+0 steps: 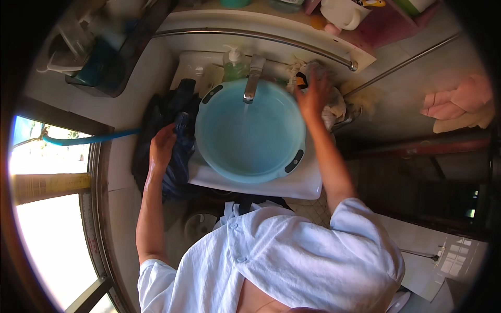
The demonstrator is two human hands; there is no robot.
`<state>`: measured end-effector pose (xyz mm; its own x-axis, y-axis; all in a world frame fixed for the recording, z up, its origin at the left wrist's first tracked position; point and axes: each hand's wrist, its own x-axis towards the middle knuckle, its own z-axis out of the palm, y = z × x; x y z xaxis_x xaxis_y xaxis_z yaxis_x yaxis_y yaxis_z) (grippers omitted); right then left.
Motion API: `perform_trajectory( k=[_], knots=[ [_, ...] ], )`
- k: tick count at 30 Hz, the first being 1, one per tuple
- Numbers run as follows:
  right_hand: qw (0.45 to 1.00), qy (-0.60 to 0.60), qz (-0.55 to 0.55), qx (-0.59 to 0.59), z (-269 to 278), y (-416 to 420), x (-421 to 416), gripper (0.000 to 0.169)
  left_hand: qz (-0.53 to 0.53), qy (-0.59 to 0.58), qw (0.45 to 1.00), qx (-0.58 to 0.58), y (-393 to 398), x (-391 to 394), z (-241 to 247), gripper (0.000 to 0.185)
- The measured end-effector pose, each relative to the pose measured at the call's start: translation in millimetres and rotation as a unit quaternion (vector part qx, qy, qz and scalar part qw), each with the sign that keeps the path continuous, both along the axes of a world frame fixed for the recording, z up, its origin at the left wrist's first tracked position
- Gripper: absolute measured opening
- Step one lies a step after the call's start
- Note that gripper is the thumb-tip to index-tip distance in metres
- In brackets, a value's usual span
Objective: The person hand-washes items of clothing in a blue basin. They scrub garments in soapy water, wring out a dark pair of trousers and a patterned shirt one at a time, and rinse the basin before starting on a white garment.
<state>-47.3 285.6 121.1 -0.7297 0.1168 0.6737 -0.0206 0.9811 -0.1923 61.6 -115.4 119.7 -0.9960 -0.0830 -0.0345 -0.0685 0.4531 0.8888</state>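
Observation:
A light-blue plastic basin [250,150] sits on the white ceramic washbasin [282,186] and has water in it. Above it, a chrome faucet [252,80] runs a thin stream into the water. My left hand [162,143], fingers curled, touches a dark navy garment [178,172] draped over the washbasin's left side; its fingertips are partly hidden, so a grip cannot be made out. On the right, my right hand [316,92] is slightly blurred and has its fingers spread. It rests at or just over a bunched pile of light-coloured cloth [332,103] beside the basin's rim.
Behind the basin stands a pump bottle [233,64] of green liquid. A metal rail [250,33] runs below a shelf holding a white mug [344,13]. A dark wall caddy [105,78] hangs upper left, near a blue hose [94,139]. Pink cloth [458,99] hangs at right.

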Motion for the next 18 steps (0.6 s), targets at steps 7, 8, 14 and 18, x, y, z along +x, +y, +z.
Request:
perform_trajectory(
  k=[7, 8, 14, 18],
  knots=[
    [0.989, -0.018, 0.104, -0.106, 5, 68, -21, 0.052, -0.02, 0.036, 0.993, 0.109, 39, 20, -8, 0.03],
    [0.985, 0.002, 0.128, -0.119, 25, 52, -6, 0.046, -0.035, 0.001, 0.992, 0.118, 44, 27, -4, 0.034],
    [0.652, -0.157, 0.392, -0.63, 86, -94, 96, 0.05, -0.099, 0.207, 0.971, 0.065, 123, 23, 46, 0.103],
    [0.585, -0.313, 0.493, -0.563, 67, -147, 100, 0.062, -0.034, 0.272, 0.962, 0.02, 82, -2, 32, 0.083]
  ],
)
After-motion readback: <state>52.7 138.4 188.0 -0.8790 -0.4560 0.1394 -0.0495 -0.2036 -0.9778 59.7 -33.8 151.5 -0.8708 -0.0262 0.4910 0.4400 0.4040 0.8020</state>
